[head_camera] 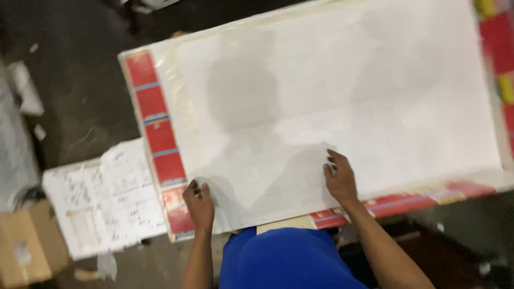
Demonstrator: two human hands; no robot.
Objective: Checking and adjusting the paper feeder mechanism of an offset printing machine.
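Observation:
A large white paper sheet lies spread over a table that is covered with red printed sheets. My left hand pinches the sheet's near left corner, fingers curled on its edge. My right hand rests on the sheet near its front edge, fingers spread and pressing down. My blue clothing shows below, between my arms.
A stack of printed white papers lies to the left of the table. A cardboard box stands at the lower left on the dark floor. Paper scraps litter the floor at left. More red and yellow prints show at the right edge.

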